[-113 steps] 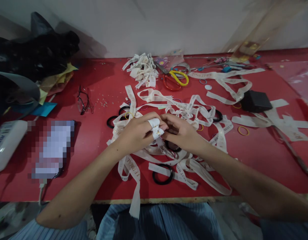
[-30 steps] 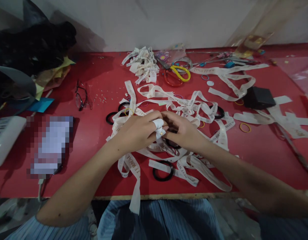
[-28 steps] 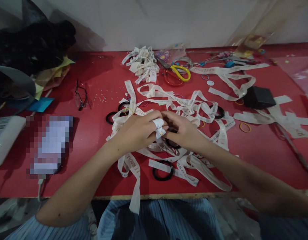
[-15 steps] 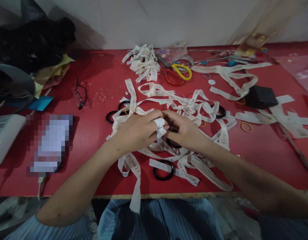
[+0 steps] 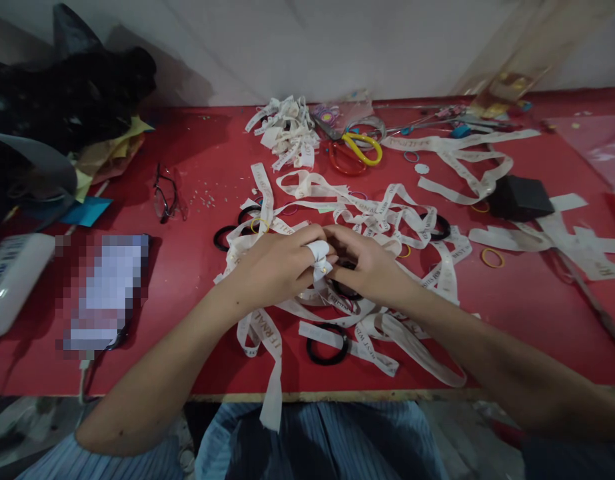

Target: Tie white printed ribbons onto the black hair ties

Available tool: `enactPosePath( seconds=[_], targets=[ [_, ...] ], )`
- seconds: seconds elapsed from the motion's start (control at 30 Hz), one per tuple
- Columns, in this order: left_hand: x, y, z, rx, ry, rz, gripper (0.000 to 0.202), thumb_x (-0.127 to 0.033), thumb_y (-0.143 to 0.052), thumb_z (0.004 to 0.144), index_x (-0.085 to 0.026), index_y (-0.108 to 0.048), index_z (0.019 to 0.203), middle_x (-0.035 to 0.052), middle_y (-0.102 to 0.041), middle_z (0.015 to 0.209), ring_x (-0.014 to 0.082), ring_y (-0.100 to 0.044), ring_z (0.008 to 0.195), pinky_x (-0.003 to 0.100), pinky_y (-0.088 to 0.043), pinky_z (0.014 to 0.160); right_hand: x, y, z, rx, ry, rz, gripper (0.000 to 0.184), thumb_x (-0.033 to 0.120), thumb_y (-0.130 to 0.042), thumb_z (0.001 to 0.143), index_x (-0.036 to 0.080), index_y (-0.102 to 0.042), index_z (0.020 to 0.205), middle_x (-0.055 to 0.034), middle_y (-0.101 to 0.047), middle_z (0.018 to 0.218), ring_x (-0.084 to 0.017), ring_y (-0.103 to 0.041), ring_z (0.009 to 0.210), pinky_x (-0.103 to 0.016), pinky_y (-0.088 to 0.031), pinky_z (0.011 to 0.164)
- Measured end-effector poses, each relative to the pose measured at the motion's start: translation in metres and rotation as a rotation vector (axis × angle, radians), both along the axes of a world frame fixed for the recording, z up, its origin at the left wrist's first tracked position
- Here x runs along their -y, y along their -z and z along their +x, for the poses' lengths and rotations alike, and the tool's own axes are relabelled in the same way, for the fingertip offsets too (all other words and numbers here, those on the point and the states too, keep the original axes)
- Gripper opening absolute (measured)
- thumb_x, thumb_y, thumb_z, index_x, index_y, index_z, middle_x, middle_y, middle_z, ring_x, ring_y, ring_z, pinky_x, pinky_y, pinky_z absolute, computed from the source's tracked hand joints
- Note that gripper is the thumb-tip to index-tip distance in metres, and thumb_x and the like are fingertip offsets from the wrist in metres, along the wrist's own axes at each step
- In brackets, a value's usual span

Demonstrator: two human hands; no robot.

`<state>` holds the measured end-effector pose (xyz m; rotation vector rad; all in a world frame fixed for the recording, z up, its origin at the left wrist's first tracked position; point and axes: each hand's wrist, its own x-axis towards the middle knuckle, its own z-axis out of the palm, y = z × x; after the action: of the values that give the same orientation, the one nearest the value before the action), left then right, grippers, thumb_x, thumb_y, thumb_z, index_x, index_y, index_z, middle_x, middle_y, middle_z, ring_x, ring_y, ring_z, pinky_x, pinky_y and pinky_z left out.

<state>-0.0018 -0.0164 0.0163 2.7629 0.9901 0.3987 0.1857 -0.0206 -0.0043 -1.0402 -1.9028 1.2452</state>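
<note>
Across the red surface [image 5: 207, 367] sprawls the ribbon pile [image 5: 370, 208]; over its middle, left hand [image 5: 274, 267] and right hand [image 5: 367, 263] have barely shifted, suggesting fiddly work: left grip clamped on the white ribbon loop [image 5: 317, 251] above the pile, right grip hidden, so I cannot tell

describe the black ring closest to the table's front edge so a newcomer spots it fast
On the red table, find the scattered white ribbons around the left hand and right hand. Nearer the front edge than both hands lies the black ring. Unlike other black rings, it shows almost its whole outline, crossed by one ribbon.
</note>
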Motion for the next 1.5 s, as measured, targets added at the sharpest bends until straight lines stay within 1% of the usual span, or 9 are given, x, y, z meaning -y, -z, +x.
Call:
enactPosePath(
  seconds=[0.17,0.23,0.47,0.63,0.8,1.03,1.17,1.5],
  targets=[
    [-0.0008,0.0004,0.0013,0.004,0.0,0.0,0.03,-0.03,-0.038,0.097,-0.015,-0.064,0.092,0.0061,-0.064,0.103,0.0134,-0.061,0.076,0.027,-0.043,0.06,0.0004,0.0008,0.0002,0.015,0.003,0.001,0.032,0.012,-0.057,0.074,0.021,-0.053,0.104,-0.0001,-0.062,0.087,-0.016,-0.061,0.078,-0.029,-0.05,0.07],
    [-0.0008,0.0004,0.0015,0.009,-0.001,-0.004,0.031,-0.031,-0.039,0.097,-0.015,-0.064,0.091,0.0062,-0.065,0.104,0.013,-0.061,0.075,0.027,-0.043,0.061,0.0004,0.0013,0.0001,0.007,-0.002,-0.002,0.032,0.013,-0.057,0.074,0.021,-0.053,0.105,-0.0001,-0.061,0.086,-0.016,-0.061,0.078,-0.029,-0.05,0.072],
    [-0.0003,-0.0008,0.0013,0.014,0.002,0.003,0.031,-0.028,-0.036,0.097,-0.016,-0.063,0.089,0.0053,-0.064,0.102,0.0121,-0.061,0.076,0.025,-0.041,0.06,-0.0009,0.0017,-0.0004,0.011,-0.01,0.009,0.032,0.013,-0.055,0.073,0.019,-0.052,0.104,-0.0005,-0.061,0.087,-0.017,-0.061,0.081,-0.03,-0.049,0.073],
    [-0.0005,0.0004,0.0008,0.022,0.008,0.0,0.03,-0.028,-0.037,0.096,-0.016,-0.062,0.088,0.0058,-0.063,0.102,0.0122,-0.06,0.078,0.025,-0.042,0.06,-0.0002,0.001,0.0,0.021,-0.005,0.008,0.024,0.014,-0.055,0.074,0.02,-0.052,0.097,-0.0002,-0.059,0.085,-0.016,-0.06,0.08,-0.028,-0.049,0.07],
    [-0.0009,0.0014,0.0007,0.016,0.001,0.007,0.03,-0.028,-0.037,0.097,-0.015,-0.063,0.087,0.0054,-0.064,0.102,0.0125,-0.061,0.077,0.026,-0.042,0.06,0.0004,0.0014,0.0011,0.005,-0.009,-0.006,0.023,0.015,-0.055,0.075,0.02,-0.05,0.096,0.0002,-0.058,0.084,-0.016,-0.06,0.08,-0.028,-0.049,0.07],
    [0.0,0.0015,0.001,-0.01,0.002,0.027,0.03,-0.03,-0.039,0.097,-0.015,-0.064,0.093,0.0049,-0.065,0.101,0.0128,-0.061,0.075,0.027,-0.042,0.059,-0.0001,0.0005,-0.0004,0.018,-0.001,0.005,0.021,0.015,-0.055,0.073,0.02,-0.049,0.092,0.0006,-0.057,0.081,-0.016,-0.059,0.077,-0.029,-0.049,0.069],
    [-0.0001,0.0013,0.0007,-0.016,0.001,0.031,0.03,-0.031,-0.039,0.097,-0.015,-0.064,0.092,0.0047,-0.065,0.101,0.0127,-0.061,0.074,0.027,-0.042,0.058,0.0004,0.0005,0.0,0.005,-0.003,-0.005,0.019,0.016,-0.056,0.075,0.021,-0.049,0.091,0.0002,-0.057,0.083,-0.016,-0.06,0.077,-0.029,-0.049,0.069],
    [0.0,0.0029,0.0007,-0.013,0.002,0.032,0.026,-0.03,-0.042,0.096,-0.016,-0.063,0.094,0.0034,-0.064,0.102,0.0125,-0.062,0.074,0.027,-0.042,0.058,0.0001,0.0007,0.0002,0.018,-0.001,0.008,0.021,0.015,-0.056,0.074,0.021,-0.05,0.094,0.0005,-0.058,0.083,-0.017,-0.061,0.078,-0.03,-0.05,0.07]
  ],
)
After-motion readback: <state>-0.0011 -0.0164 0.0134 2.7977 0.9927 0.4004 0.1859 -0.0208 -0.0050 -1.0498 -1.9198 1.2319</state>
